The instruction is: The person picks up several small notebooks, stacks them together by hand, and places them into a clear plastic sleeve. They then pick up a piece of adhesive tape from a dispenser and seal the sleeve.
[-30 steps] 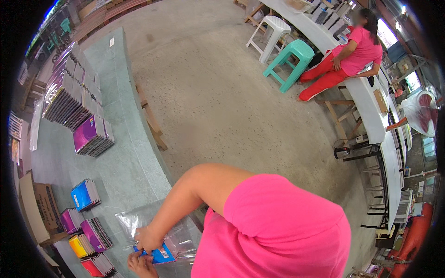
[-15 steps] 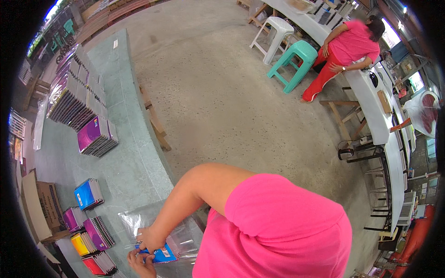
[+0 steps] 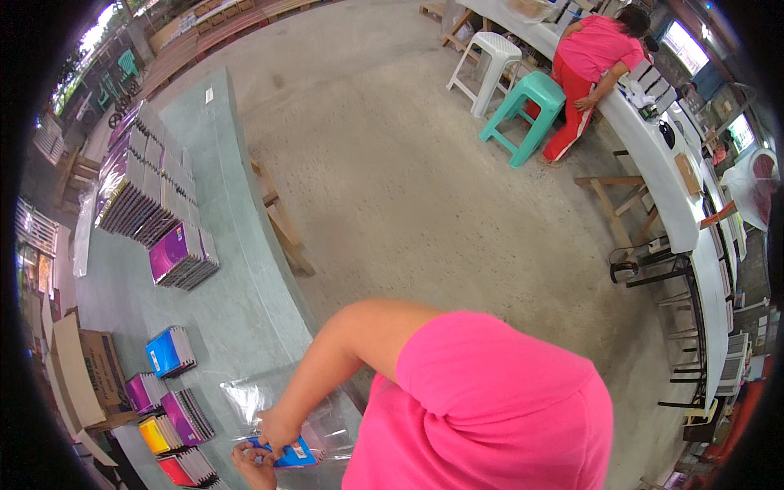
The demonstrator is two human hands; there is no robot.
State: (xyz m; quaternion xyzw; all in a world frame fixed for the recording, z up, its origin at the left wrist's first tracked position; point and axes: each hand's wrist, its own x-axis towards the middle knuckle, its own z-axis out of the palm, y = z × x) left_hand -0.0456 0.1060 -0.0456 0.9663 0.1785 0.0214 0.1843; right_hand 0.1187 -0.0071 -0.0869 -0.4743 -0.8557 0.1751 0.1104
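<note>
A blue notebook (image 3: 299, 455) lies at the near end of the grey-green table, on clear plastic film (image 3: 327, 416) that spreads around it. My right hand (image 3: 279, 429) comes down over its upper left part, with the fingers bent onto the cover. Against the left edge of the same notebook, my left hand (image 3: 256, 468) has its fingers curled. The exact fingertip contact is too small to make out. Just left of my hands sit small stacks of spiral notebooks: purple (image 3: 186, 416), yellow (image 3: 156, 434), red (image 3: 184, 468), and blue (image 3: 169, 351) farther up.
Tall stacks of purple spiral notebooks (image 3: 143, 188) stand farther along the table (image 3: 245, 286), with a shorter stack (image 3: 181, 255) beside them. An open cardboard box (image 3: 94, 367) is at the left edge. Across the floor are a white stool (image 3: 492, 61), a green stool (image 3: 531, 106) and a co-worker (image 3: 592, 61).
Both hands stay at the blue notebook, with only slight finger movement. The co-worker has turned and now bends over the far table. The whole view has shifted slightly.
</note>
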